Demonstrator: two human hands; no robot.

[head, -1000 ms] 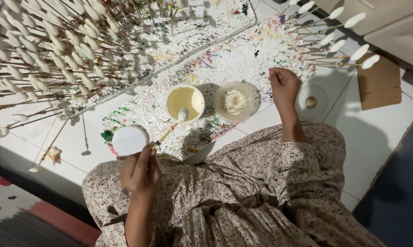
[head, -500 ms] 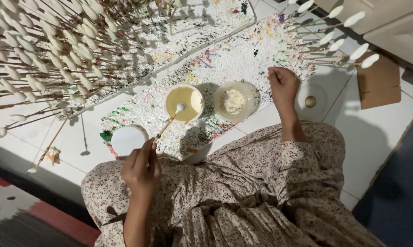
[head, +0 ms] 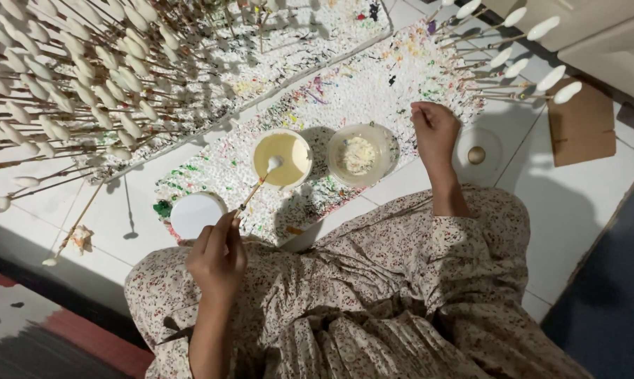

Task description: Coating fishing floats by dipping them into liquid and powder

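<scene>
1. Nearest the camera, the left hand (head: pixel 217 258) is closed around the lower end of a thin wooden stick (head: pixel 250 196), above a lap in a floral dress (head: pixel 373 295).
2. The stick slants up and away from that hand; its white oval tip (head: pixel 274 164) sits in the bowl of pale yellow liquid (head: pixel 282 158).
3. Just left of the left hand lies a round white lid (head: pixel 195 214) on the paint-speckled foam sheet (head: pixel 373 88).
4. Between the two hands stands a clear bowl (head: pixel 361 154) of whitish material, just beside the yellow bowl.
5. The right hand (head: pixel 435 130) rests loosely curled on the foam sheet; whether it holds anything, I cannot tell.
6. Beyond the left hand, many white-tipped sticks (head: pixel 71 84) stand stuck in foam; a few more (head: pixel 520 49) lie beyond the right hand.
</scene>
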